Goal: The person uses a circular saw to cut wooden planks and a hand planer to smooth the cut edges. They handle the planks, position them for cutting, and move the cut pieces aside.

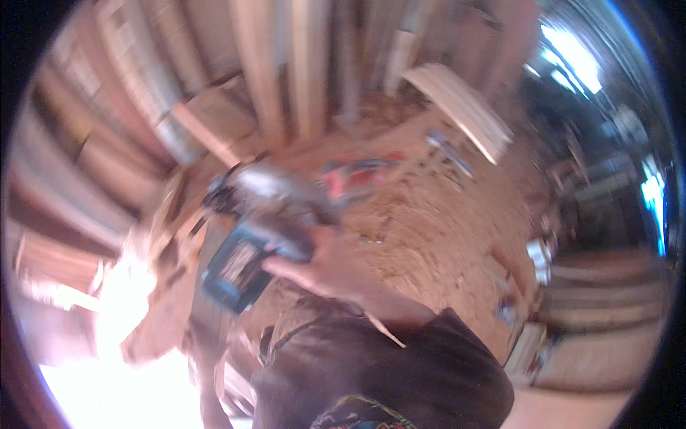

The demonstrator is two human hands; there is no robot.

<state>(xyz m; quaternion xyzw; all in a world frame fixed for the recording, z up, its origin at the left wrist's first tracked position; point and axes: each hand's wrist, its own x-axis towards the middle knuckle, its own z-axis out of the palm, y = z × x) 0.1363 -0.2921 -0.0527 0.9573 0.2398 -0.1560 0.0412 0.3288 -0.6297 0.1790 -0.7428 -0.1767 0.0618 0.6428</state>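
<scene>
My right hand (314, 263) is wrapped round the handle of a teal power saw (246, 261), which looks like a circular saw with a silvery guard. The saw is held in front of my body, over a narrow wooden board (204, 129) that sticks out beyond it toward the far left. My left hand (206, 330) is low at the left, below the saw and close to a piece of wood. Motion smears its fingers, so its grip does not show. Whether the blade touches the wood is hidden.
Sawdust covers the ground (414, 236). A red tool (354, 177) lies beyond the saw, with a hammer-like tool (450, 151) and a pale plank (461, 111) farther right. Timber boards (307, 71) stand along the back and left. Stacked wood (600, 307) sits at the right.
</scene>
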